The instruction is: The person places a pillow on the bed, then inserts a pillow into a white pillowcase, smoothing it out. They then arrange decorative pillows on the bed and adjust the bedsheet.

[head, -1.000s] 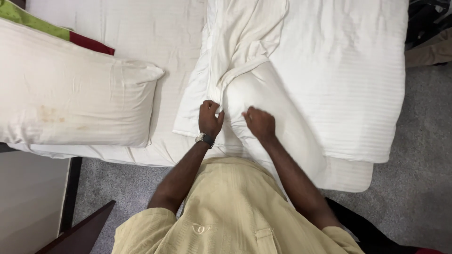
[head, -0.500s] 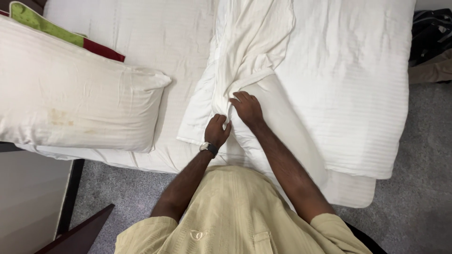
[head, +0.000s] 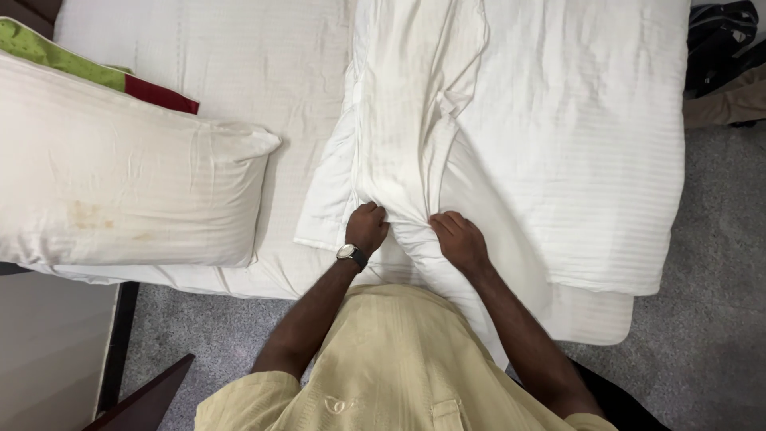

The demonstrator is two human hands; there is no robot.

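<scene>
A cream pillowcase lies lengthwise over a white pillow on the bed, its near edge bunched. My left hand, with a wristwatch on the wrist, is closed on that bunched edge at the left. My right hand grips the same edge a little to the right, over the pillow's end. A white striped duvet lies under and to the right of them.
A second large white pillow with faint stains rests at the left of the bed. Green and red cloth pokes out behind it. Grey carpet surrounds the bed. Dark bags sit at the top right, dark furniture at the bottom left.
Both hands have shifted on the pillowcase edge: the right hand came down from higher on the fabric to beside the left, and the case is drawn further over the pillow.
</scene>
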